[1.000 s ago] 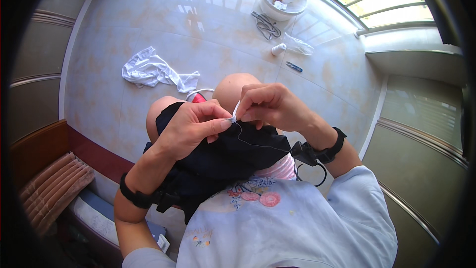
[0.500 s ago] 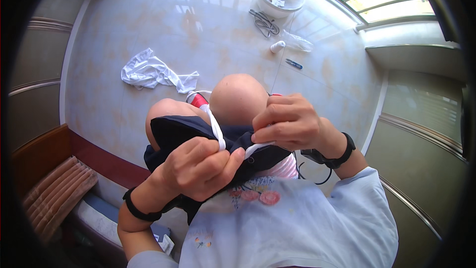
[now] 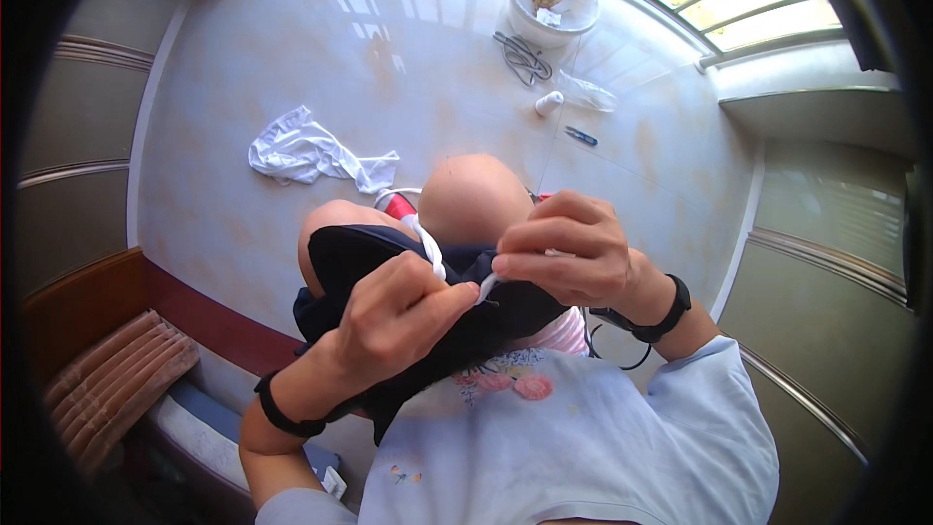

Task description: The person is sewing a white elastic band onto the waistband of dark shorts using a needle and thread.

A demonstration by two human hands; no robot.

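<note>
A white twisted fabric strip [image 3: 429,248] runs between my two hands above my lap. Its longer part leads up from my left hand [image 3: 394,311] toward my knees. Thumb and fingers of that hand are pinched closed on the strip. My right hand [image 3: 564,251], to the right and slightly farther off, pinches another part of it, with a short piece showing between the hands. Beneath them, dark navy cloth [image 3: 358,245] lies across my lap; whether it is a separate piece or worn clothing, I cannot tell.
On the tiled floor ahead lie a crumpled white cloth [image 3: 301,148], a white thread spool [image 3: 549,103], small thread snips [image 3: 581,136], a clear plastic bag [image 3: 589,92] and a coiled grey cord [image 3: 525,60]. A white basin [image 3: 583,17] stands by the window. A ribbed brown cushion [image 3: 121,379] is at lower left.
My hands remain pinched on the strip, with slight shifts of the fingers. The left hand has turned a little, and the whole view has shifted slightly.
</note>
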